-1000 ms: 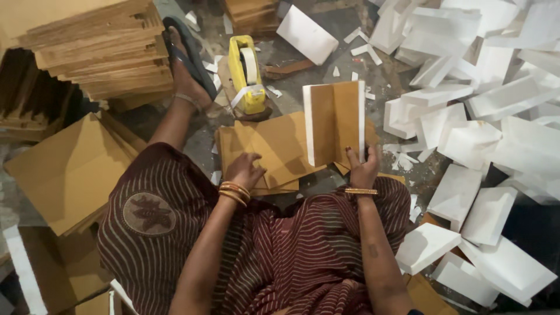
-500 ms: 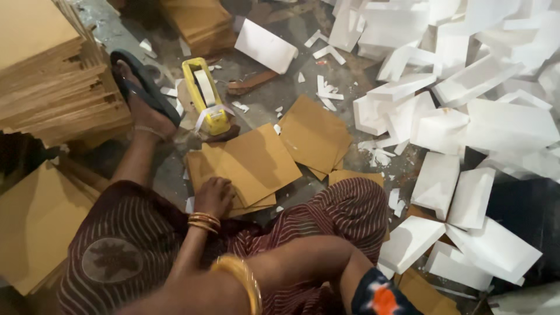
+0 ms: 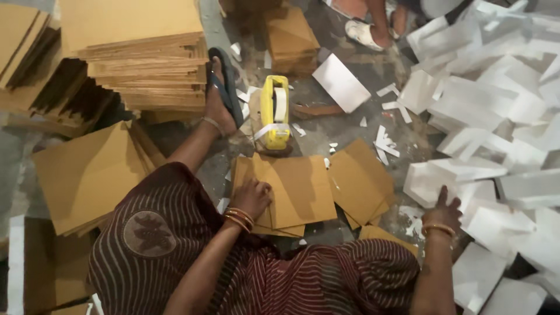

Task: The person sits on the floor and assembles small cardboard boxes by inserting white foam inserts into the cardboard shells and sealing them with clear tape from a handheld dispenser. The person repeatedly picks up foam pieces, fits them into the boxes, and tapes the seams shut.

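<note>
- Left hand (image 3: 252, 197): fingers curled, pressing flat on the left edge of the brown cardboard sheets (image 3: 297, 192); no grasp shown, just contact from above.
- Right hand (image 3: 443, 211): fingers spread open, tips touching a white box (image 3: 452, 178) at the near edge of the white pile (image 3: 501, 116); nothing gripped.
- Sheets lie on the floor (image 3: 326, 131) just in front of the lap, a second fan of them (image 3: 361, 181) beside on the right.
- Change from half a second ago: right arm, then crossing the lap, is now stretched out to the white pile; left hand stays on the sheets.
- Yellow tape dispenser (image 3: 275, 112) stands just beyond the sheets, beside the sandalled foot (image 3: 220, 96).
- Materials: sheets matte, flat, square-cornered; boxes white, folded, angular; cardboard stacks (image 3: 140, 64) layered at far left; paper scraps litter the floor.
</note>
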